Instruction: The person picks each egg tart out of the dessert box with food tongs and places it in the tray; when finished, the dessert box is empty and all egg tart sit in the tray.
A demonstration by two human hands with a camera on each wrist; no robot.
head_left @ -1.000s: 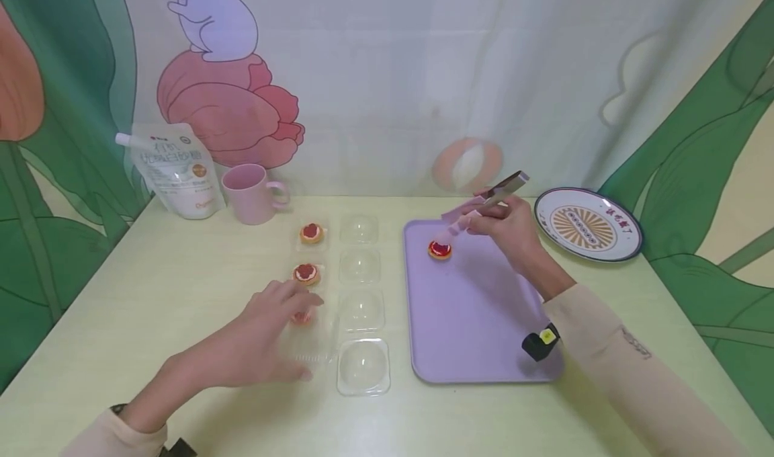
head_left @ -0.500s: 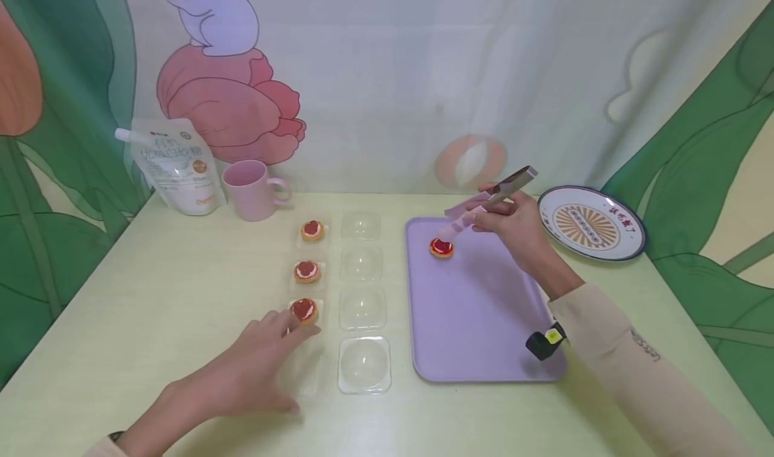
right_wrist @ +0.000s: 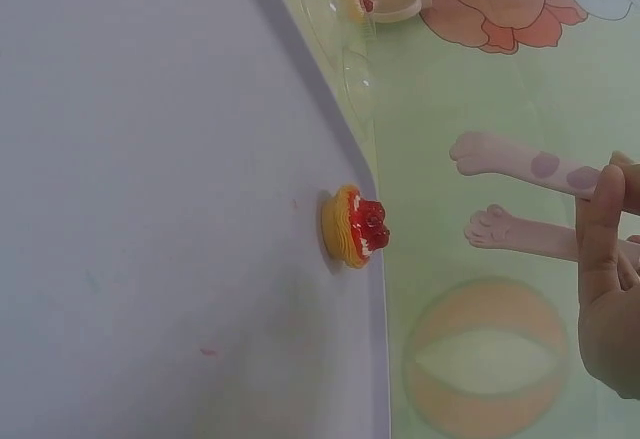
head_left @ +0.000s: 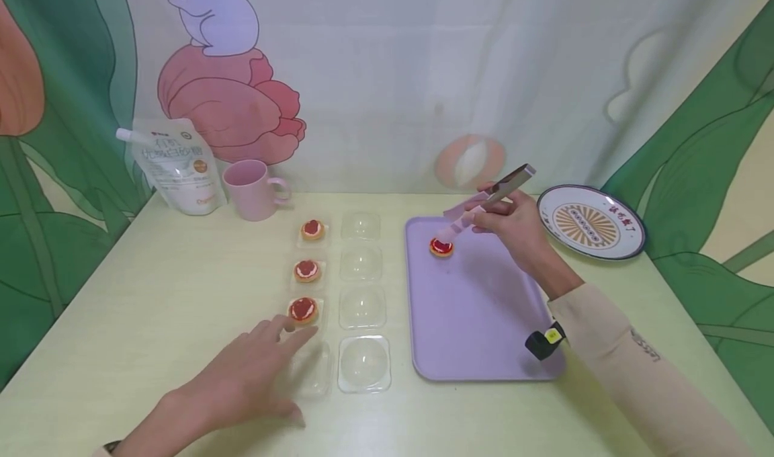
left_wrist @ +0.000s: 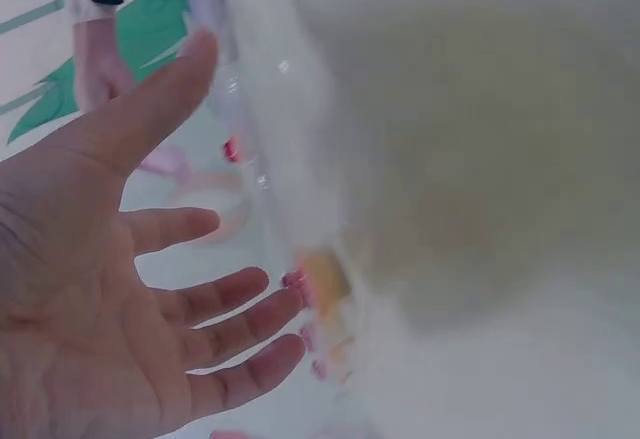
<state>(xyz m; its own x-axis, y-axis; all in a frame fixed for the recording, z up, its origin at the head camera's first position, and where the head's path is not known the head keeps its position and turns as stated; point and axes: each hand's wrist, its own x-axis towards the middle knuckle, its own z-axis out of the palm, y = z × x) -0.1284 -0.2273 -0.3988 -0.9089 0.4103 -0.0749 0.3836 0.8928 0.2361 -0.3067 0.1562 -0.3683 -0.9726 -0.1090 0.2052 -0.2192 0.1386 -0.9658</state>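
My right hand [head_left: 514, 232] holds tongs [head_left: 512, 183] with pink paw-shaped tips, which stand apart in the right wrist view. A small tart [right_wrist: 347, 227] with a red topping sits on the purple tray [head_left: 471, 336], just below the tips and apart from them. My left hand [head_left: 242, 376] hovers by the clear plastic box on the left, fingers loosely spread and holding nothing. Its fingertips are close to the nearest tart [head_left: 303, 310] in the box; whether they touch it I cannot tell. Farther back in the same row sit a middle tart [head_left: 307, 270] and a far tart [head_left: 312, 229].
The box's lid half [head_left: 361, 308], with several domed cups, lies between the tart row and the tray. A pink mug [head_left: 249, 191] and a white pouch [head_left: 181, 168] stand at the back left. At the back right a patterned plate [head_left: 591, 222] lies beside the tray.
My left hand has drawn back toward me, uncovering the nearest tart in the box. The right hand and tongs have stayed almost still over the tray's tart.
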